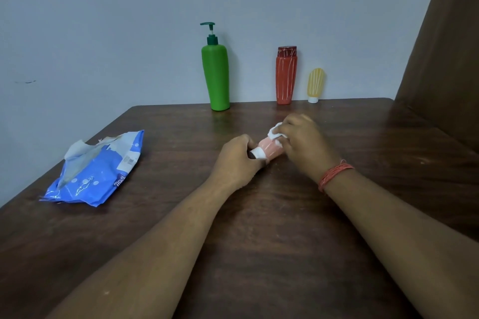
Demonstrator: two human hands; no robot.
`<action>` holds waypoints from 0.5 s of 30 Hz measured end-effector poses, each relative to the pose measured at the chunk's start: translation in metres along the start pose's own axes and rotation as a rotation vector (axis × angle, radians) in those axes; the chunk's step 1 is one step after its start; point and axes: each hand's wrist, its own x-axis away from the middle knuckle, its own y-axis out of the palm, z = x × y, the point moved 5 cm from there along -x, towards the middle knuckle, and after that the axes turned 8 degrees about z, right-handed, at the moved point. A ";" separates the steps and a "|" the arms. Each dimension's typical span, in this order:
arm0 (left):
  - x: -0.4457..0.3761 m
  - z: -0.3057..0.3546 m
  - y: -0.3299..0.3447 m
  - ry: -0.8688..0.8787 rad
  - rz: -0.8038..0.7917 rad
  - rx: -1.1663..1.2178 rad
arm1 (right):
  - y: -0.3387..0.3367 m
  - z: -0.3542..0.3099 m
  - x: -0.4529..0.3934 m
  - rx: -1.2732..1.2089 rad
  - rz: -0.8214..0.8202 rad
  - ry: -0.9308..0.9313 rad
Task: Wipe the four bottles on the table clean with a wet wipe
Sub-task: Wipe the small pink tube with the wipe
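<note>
A small pink bottle (269,149) with a white cap lies tilted between my hands near the middle of the table. My left hand (238,160) grips its cap end. My right hand (305,140) holds a crumpled white wet wipe (276,132) against the bottle's far end. At the table's back edge stand a green pump bottle (215,77), a red bottle (286,76) with white stripes, and a small yellow bottle (315,84) on its white cap.
A blue wet wipe pack (98,173) lies open at the left of the dark wooden table (259,241). A grey wall runs behind the bottles. A brown panel (440,46) rises at the right.
</note>
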 end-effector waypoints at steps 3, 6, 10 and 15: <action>0.002 0.003 0.000 -0.004 -0.006 0.044 | 0.000 -0.014 0.005 -0.068 -0.062 -0.062; 0.003 0.005 -0.001 -0.001 -0.016 0.044 | 0.000 -0.025 0.009 -0.072 -0.109 -0.136; 0.003 0.006 -0.003 0.014 -0.003 -0.006 | -0.004 0.007 0.000 -0.002 -0.030 0.086; 0.004 0.008 -0.002 0.068 -0.005 -0.003 | -0.001 -0.032 0.011 -0.088 -0.131 -0.155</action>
